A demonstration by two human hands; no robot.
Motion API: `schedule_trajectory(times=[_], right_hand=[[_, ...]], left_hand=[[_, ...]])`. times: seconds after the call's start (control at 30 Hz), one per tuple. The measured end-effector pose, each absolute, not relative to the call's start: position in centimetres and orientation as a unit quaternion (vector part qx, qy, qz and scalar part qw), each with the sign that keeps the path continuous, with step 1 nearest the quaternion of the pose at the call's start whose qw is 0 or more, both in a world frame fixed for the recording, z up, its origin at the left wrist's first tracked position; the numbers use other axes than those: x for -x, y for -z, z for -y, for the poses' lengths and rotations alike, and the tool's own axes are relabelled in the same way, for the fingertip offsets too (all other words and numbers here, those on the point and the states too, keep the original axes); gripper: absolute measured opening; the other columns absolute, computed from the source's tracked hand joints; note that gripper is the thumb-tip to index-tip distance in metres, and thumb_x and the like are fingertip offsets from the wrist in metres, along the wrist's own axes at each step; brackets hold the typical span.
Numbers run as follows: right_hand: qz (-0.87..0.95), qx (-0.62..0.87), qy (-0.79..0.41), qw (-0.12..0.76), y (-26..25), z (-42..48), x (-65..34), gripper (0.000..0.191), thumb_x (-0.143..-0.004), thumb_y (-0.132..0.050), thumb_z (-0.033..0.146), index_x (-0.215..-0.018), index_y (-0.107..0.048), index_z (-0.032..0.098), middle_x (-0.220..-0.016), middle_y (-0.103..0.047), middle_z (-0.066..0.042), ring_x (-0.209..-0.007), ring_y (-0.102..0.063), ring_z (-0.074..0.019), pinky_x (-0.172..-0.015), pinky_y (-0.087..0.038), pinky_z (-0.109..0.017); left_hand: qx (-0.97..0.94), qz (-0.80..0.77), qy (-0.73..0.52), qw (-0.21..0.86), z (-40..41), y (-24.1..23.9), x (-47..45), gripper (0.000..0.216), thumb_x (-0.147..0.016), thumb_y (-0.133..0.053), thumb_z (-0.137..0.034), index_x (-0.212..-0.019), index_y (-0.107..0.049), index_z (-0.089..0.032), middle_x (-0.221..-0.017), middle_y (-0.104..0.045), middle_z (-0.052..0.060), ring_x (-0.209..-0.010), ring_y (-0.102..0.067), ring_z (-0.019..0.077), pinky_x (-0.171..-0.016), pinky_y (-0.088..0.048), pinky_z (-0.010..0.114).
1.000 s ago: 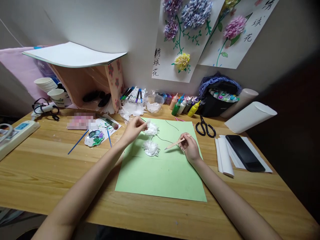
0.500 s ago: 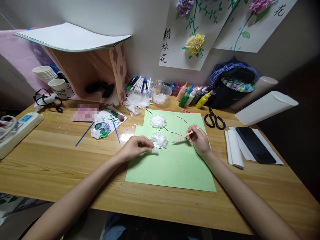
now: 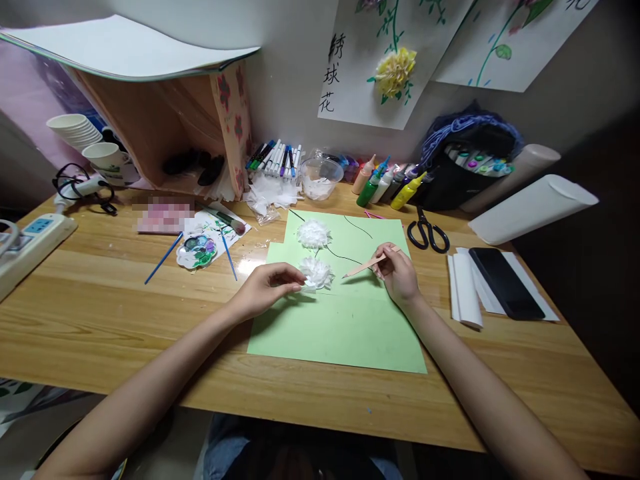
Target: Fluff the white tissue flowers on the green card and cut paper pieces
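My left hand (image 3: 273,290) has thumb and fingers pinched on a small white piece (image 3: 309,289), just at the near edge of the lower white paper flower (image 3: 317,273). What the piece is exactly, I cannot make out. A second white paper flower (image 3: 313,234) lies behind it. Both rest on light green paper (image 3: 340,333), which has thin dark curved lines drawn on its upper part. In my right hand (image 3: 397,272) is a pencil (image 3: 361,268) with a pale wooden barrel, its tip pointing left toward the lower flower.
Left lie a paint palette (image 3: 197,252) and blue brushes (image 3: 164,258). Behind the paper are markers (image 3: 276,159), a plastic bowl (image 3: 321,179) and paint bottles (image 3: 407,191). Right are black scissors (image 3: 428,233), a phone (image 3: 506,283) and folded white paper (image 3: 465,293).
The view has tipped down slightly. My left hand has brought the small white piece up closer to the lower flower. My right hand holds the pencil almost as before.
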State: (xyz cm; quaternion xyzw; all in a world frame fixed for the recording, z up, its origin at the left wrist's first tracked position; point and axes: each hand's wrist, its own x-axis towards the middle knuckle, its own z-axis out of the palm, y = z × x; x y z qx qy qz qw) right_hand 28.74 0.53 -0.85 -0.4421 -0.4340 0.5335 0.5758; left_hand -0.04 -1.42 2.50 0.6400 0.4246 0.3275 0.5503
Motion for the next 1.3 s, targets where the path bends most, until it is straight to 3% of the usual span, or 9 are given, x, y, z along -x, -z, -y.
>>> schedule_trajectory(times=[0.1, 0.37, 0.57, 0.7, 1.3], right_hand=[[0.438, 0.438, -0.533, 0.576, 0.9, -0.6, -28.8, 0.021, -0.084, -0.054, 0.035, -0.07, -0.054, 0.019, -0.051, -0.054, 0.001, -0.043, -0.043, -0.0092, -0.038, -0.03, -0.019], [0.547, 0.394, -0.464, 0.575, -1.6, 1.8, -26.8, 0.017, -0.093, -0.045, 0.031, -0.08, -0.052, 0.021, -0.064, -0.056, 0.001, -0.052, -0.053, -0.0117, -0.044, -0.039, -0.022], [0.815, 0.323, -0.194, 0.44, -3.6, 4.1, -22.6, 0.013, -0.092, -0.043, 0.015, -0.092, -0.054, 0.021, -0.076, -0.06, -0.004, -0.066, -0.057, -0.0146, -0.058, -0.047, -0.027], [0.872, 0.271, -0.065, 0.402, -3.8, 3.7, -21.3, 0.015, -0.088, -0.044, 0.008, -0.094, -0.051, 0.019, -0.068, -0.059, -0.004, -0.061, -0.054, -0.0159, -0.054, -0.044, -0.027], [0.861, 0.327, -0.07, 0.383, -3.7, 1.7, -20.7, 0.014, -0.089, -0.039, 0.013, -0.084, -0.048, 0.023, -0.067, -0.058, -0.002, -0.058, -0.054, -0.0149, -0.054, -0.043, -0.027]], left_hand=[[-0.598, -0.399, -0.368, 0.59, 1.5, -2.4, -0.7, 0.02, -0.072, -0.069, -0.021, -0.091, -0.066, -0.017, -0.091, -0.07, 0.006, -0.079, -0.065, 0.014, -0.075, -0.053, 0.03], [-0.65, -0.472, -0.439, 0.402, 1.2, -0.5, -2.1, 0.016, -0.076, -0.065, -0.02, -0.092, -0.061, -0.016, -0.095, -0.064, 0.006, -0.074, -0.062, 0.0114, -0.064, -0.049, 0.024], [-0.675, -0.473, -0.443, 0.352, 1.3, -0.1, -2.1, 0.014, -0.078, -0.062, -0.017, -0.092, -0.06, -0.017, -0.09, -0.062, 0.004, -0.077, -0.062, 0.0124, -0.062, -0.047, 0.023], [-0.68, -0.473, -0.44, 0.346, 1.3, 0.0, -2.2, 0.014, -0.079, -0.062, -0.017, -0.092, -0.059, -0.017, -0.091, -0.062, 0.003, -0.077, -0.062, 0.0118, -0.062, -0.047, 0.023], [-0.676, -0.475, -0.436, 0.357, 1.2, 0.3, -2.5, 0.014, -0.079, -0.061, -0.018, -0.093, -0.058, -0.017, -0.091, -0.062, 0.004, -0.078, -0.061, 0.0125, -0.065, -0.049, 0.024]])
